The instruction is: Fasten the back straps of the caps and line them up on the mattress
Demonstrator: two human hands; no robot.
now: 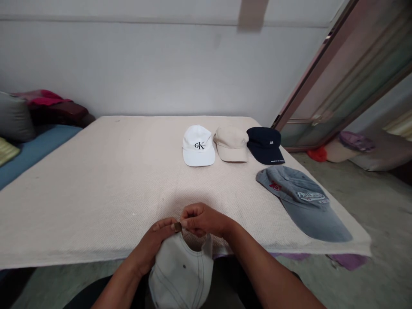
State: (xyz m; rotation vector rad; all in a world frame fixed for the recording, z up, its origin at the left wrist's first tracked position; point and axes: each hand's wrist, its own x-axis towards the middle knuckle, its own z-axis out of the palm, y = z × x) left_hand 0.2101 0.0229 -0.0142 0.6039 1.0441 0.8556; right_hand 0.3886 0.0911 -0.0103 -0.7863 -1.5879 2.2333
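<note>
A pale grey baseball cap is at the front edge of the table, its back opening facing away from me. My left hand grips the cap's strap beside a small brown-gold buckle. With thumb and fingers closed, my right hand pinches the strap right at the buckle; the strap's end is mostly hidden by the fingers. Beyond my hands lie a white cap with black letters, a beige cap and a navy cap in a row. A faded blue-grey cap rests nearer, on the right.
A cream textured cloth covers the table, which meets a white wall. On the left are a blue surface and a grey cushion. A glazed door stands at the right, with purple and red items beyond it.
</note>
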